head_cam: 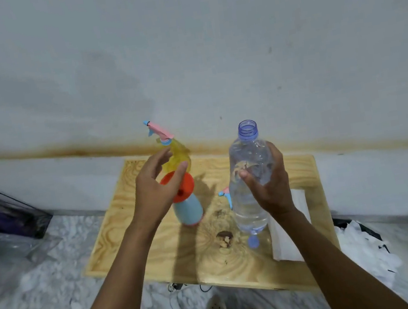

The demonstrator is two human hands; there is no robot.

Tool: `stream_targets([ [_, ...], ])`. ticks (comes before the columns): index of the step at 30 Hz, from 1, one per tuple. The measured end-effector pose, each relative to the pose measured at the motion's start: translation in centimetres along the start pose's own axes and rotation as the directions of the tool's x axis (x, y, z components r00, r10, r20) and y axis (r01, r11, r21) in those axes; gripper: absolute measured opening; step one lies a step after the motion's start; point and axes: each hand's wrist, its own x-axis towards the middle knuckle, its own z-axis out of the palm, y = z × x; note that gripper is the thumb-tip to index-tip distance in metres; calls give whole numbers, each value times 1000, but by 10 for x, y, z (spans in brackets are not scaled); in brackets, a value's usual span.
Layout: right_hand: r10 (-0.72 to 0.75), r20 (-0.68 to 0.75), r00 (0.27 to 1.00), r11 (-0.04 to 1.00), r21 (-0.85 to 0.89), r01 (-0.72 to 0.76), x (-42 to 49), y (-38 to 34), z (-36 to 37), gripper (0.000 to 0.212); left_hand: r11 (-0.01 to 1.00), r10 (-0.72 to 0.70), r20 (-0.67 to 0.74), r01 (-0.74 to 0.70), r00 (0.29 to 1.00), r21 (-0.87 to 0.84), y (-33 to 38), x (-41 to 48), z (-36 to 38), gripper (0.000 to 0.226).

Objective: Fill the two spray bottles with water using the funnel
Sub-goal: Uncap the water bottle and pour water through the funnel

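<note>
Over the table (137, 243), right hand (271, 189) clamps the water bottle (245, 209); left hand (153, 196), grip apart, hovers by the funnel (186, 183).

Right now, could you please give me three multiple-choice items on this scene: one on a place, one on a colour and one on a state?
1. Where does the orange plastic funnel sit? A in a metal bucket; B in the neck of the light blue spray bottle; C on a shelf.
2. What colour is the translucent rear spray bottle? A green; B black; C yellow.
3. How is the clear plastic water bottle in the right hand? A uncapped, upright; B capped; C lying flat.
Answers: 1 B, its spout enters the blue bottle's neck; 2 C, its body shows yellow; 3 A, its threaded mouth is bare and points up.
</note>
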Motion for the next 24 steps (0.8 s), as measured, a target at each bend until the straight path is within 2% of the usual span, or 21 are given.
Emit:
stream_targets([
  [2, -48, 3, 999, 999, 1, 48, 5, -10, -1, 78, 992, 3, -15, -1, 1000, 127, -17, 3, -13, 56],
  [5, -41, 55, 998, 998, 56, 38, 12, -22, 0, 76, 956, -143, 117, 106, 983, 274, -38, 5, -24, 86],
  [8, 42, 167, 985, 994, 93, -58, 15, -30, -1, 73, 930, -303, 273, 221, 913, 294, -56, 3, -27, 116],
  [11, 106, 288, 952, 990, 58, -128, 15, -33, 0, 66, 927, -335, 327, 247, 884, 282, -69, 5, -25, 135],
  [13, 127, 342, 931, 989, 29, -146, 13, -35, 2, 59, 937, -313, 334, 231, 889, 264, -75, 6, -23, 132],
  [16, 131, 416, 900, 989, 12, -149, 9, -36, 5, 56, 948, -260, 310, 181, 915, 260, -83, 6, -20, 115],
  [24, 179, 525, 832, 982, -49, -180, -1, -37, 11, 53, 965, -184, 265, 122, 947, 233, -95, 2, -18, 100],
])
